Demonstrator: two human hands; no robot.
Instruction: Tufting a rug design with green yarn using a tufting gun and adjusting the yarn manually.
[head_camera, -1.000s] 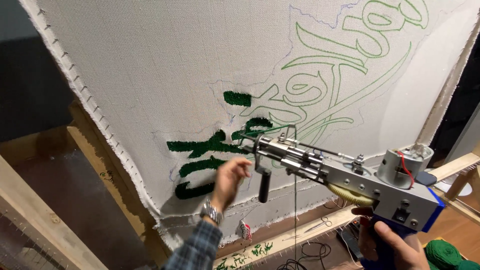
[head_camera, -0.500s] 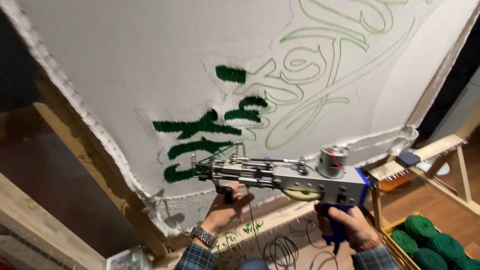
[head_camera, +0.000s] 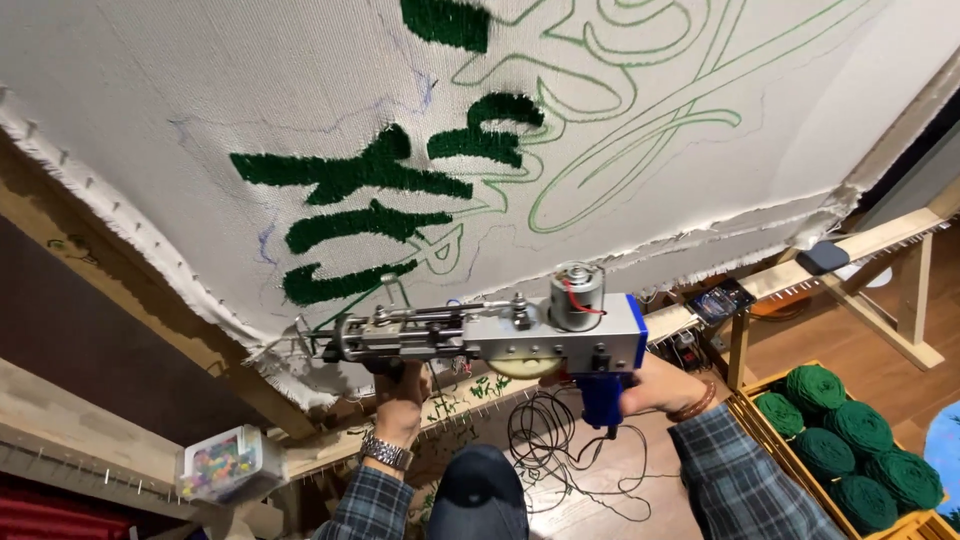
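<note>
I hold a silver and blue tufting gun (head_camera: 500, 340) level in front of a stretched white cloth (head_camera: 250, 100), its needle end pointing left near the cloth's lower edge. My right hand (head_camera: 655, 385) grips the blue rear handle. My left hand (head_camera: 400, 395), with a wristwatch, grips the black front handle under the barrel. Dark green tufted patches (head_camera: 360, 180) and thin green outline drawings (head_camera: 640, 110) cover the cloth above the gun. A green yarn strand runs from the cloth to the gun's front.
A wooden frame (head_camera: 150, 290) with nail strips holds the cloth. A crate of green yarn cones (head_camera: 850, 450) stands at lower right. A clear box of coloured bits (head_camera: 225, 465) sits at lower left. A black cable (head_camera: 550, 440) lies coiled on the floor. My dark shoe (head_camera: 480, 495) shows below.
The view has dropped and moved closer to the cloth's lower edge. The gun has come down from the tufted area to below it, and my left hand now grips the front handle.
</note>
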